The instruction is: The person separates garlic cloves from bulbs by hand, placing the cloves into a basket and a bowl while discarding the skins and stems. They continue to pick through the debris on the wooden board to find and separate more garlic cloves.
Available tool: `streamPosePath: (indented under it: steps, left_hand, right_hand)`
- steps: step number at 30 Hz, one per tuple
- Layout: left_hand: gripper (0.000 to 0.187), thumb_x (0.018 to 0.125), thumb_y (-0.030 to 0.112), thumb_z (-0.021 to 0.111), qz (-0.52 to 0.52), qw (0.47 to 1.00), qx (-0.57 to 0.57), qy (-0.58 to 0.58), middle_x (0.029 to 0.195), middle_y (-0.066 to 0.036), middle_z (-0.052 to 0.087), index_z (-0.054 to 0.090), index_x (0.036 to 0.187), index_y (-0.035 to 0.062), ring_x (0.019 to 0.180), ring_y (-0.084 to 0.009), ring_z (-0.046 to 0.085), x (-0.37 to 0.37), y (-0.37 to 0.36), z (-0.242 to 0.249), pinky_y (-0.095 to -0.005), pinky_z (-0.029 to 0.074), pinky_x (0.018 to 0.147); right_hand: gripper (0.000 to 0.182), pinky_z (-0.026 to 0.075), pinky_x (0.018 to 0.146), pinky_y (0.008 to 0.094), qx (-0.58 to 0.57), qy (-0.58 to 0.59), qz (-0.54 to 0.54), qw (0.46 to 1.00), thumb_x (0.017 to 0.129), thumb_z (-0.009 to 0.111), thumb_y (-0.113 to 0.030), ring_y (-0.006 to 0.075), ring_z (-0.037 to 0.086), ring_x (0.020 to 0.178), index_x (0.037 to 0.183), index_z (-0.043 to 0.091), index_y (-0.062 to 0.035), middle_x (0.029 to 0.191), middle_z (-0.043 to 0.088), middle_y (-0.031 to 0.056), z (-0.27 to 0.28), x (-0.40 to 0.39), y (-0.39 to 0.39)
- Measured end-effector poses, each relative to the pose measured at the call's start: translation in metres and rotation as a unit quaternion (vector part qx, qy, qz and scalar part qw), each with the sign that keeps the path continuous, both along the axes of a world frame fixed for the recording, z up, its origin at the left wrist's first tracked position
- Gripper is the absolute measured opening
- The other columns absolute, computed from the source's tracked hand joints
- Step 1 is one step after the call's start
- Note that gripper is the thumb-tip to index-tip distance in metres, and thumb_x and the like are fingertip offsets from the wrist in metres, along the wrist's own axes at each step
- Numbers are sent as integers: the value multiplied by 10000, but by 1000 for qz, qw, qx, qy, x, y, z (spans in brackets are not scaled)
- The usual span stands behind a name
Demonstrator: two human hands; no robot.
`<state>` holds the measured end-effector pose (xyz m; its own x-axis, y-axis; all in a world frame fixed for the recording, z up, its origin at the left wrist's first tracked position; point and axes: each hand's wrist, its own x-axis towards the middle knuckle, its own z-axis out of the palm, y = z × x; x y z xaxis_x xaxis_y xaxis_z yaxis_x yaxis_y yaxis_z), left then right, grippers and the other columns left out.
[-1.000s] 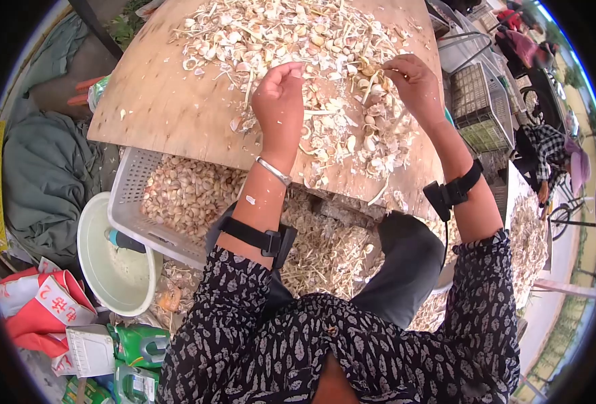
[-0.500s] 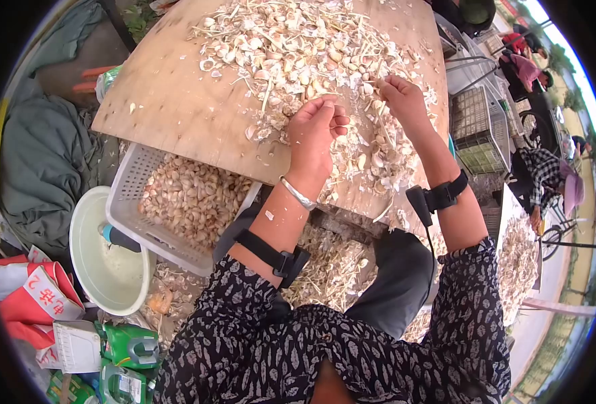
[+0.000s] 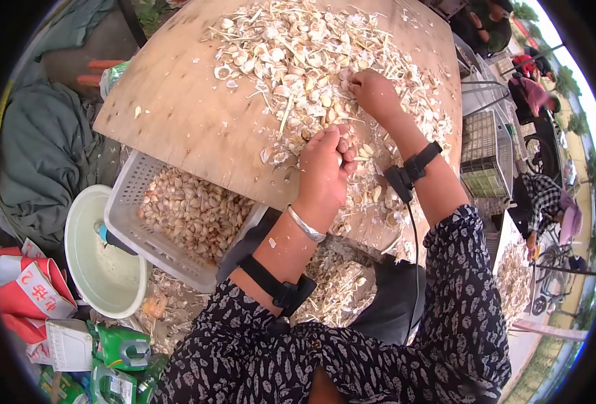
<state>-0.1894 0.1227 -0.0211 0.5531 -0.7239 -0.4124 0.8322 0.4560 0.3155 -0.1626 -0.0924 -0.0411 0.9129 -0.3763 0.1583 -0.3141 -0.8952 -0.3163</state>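
Note:
A wide heap of garlic cloves, papery skins and dry stalks (image 3: 305, 47) covers much of the wooden board (image 3: 177, 101). My left hand (image 3: 326, 165) is closed above the near side of the heap, its fingers curled against the thumb. A pale garlic clove (image 3: 340, 159) shows between those fingers. Farther out, my right hand (image 3: 377, 95) reaches into the heap with thumb and fingertips drawn together. What those fingertips hold, if anything, is hidden among the cloves. Several peeled cloves (image 3: 365, 151) lie on the board just right of my left hand.
Below the board's left edge, a grey plastic crate (image 3: 126, 195) holds many cloves. Beside it stands a pale basin (image 3: 76, 249). Green plastic containers (image 3: 119, 347) sit at lower left. Another crate (image 3: 480, 145) and several people are off to the right.
My right hand has moved left and into the heap. My left hand has come slightly down and to the right, fingers still curled. The view has shifted a little.

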Motion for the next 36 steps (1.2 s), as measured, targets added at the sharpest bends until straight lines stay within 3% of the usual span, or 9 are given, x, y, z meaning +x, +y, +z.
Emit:
streamPosePath:
  steps: [2,4,9,14,18,24,26,31,36]
  left_hand:
    - [192,958,186,466,5,1000,7,1,752,-16,471,535,1023,19,690,-144,473,-1,1,-2,-253,421,610]
    - [228,966,211,454,10,1000,15,-1,802,-32,524,520,1070,20,734,-160,516,-2,-2,1,-286,446,656]
    - [252,971,242,446,6,999,-3,49,920,-65,550,522,1078,28,878,-203,557,-11,-9,14,-347,470,775]
    - [252,967,250,455,10,998,18,53,923,-60,547,526,1081,35,875,-192,550,-11,-13,8,-334,468,778]
    - [188,957,234,467,56,998,11,26,809,-19,513,530,969,57,725,-139,496,-2,-2,-6,-282,416,653]
    - [136,950,196,479,176,984,0,-22,720,-3,463,517,912,70,638,-134,434,26,9,4,-273,368,579]
    - [124,947,181,481,200,980,10,1,715,-4,463,512,919,64,635,-136,435,30,11,7,-277,370,573]
    - [128,950,181,472,187,982,-6,11,708,-6,469,508,920,62,611,-134,436,29,16,3,-273,382,574]
    - [136,945,196,486,167,986,4,-24,703,1,464,523,899,73,626,-122,435,10,12,4,-268,376,578]
  right_hand:
    - [246,488,745,389,-1,-81,-44,996,769,633,-233,327,626,800,948,683,-71,858,662,153,-4,-13,-10]
    - [258,492,622,278,168,-77,-153,971,791,625,-177,147,613,653,999,675,-32,763,663,92,19,-35,-12]
    - [228,449,529,199,503,-87,-90,855,806,600,-99,54,528,544,997,681,-5,729,647,21,75,-74,30]
    - [207,487,644,292,115,-59,-28,991,860,591,-144,151,602,714,1017,671,-35,774,636,62,39,-20,-18]
    - [193,486,752,407,-158,-20,163,974,803,606,-183,338,599,855,948,674,-75,896,634,151,-10,22,-48]
    - [284,499,720,404,-52,50,60,996,771,663,-248,341,626,771,975,682,-51,854,660,159,13,2,-37]
    - [337,501,661,316,133,-30,-9,991,780,692,-257,194,634,710,1039,675,-42,793,674,113,34,-28,-21]
    - [255,510,617,226,684,-114,134,707,783,696,-30,113,614,746,1031,649,8,902,658,70,122,-110,110]
    - [100,497,465,299,783,-169,461,382,787,691,-13,220,597,585,720,616,-5,831,618,224,155,-115,215]
